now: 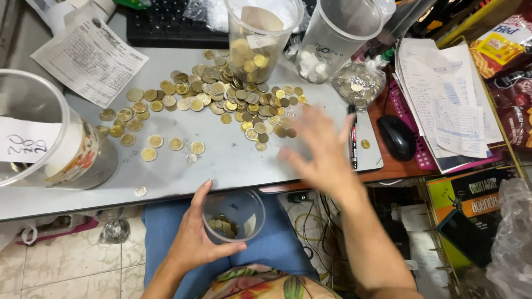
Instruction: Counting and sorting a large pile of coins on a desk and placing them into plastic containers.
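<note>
My left hand [194,235] grips a small clear plastic cup [233,215] held below the table's front edge, over my lap; several coins lie in its bottom. My right hand [320,148] hovers blurred over the grey table top [221,160], fingers spread, holding nothing, just right of the coin pile [221,99]. The pile is a wide scatter of gold and silver coins across the middle of the table.
A clear cup with coins [256,41] and a second cup with white pieces [332,39] stand at the back. A large clear jar [44,133] sits at left, a bag of coins [357,83], pen [352,138], mouse [397,137], papers [443,99] at right, keyboard [172,25] behind.
</note>
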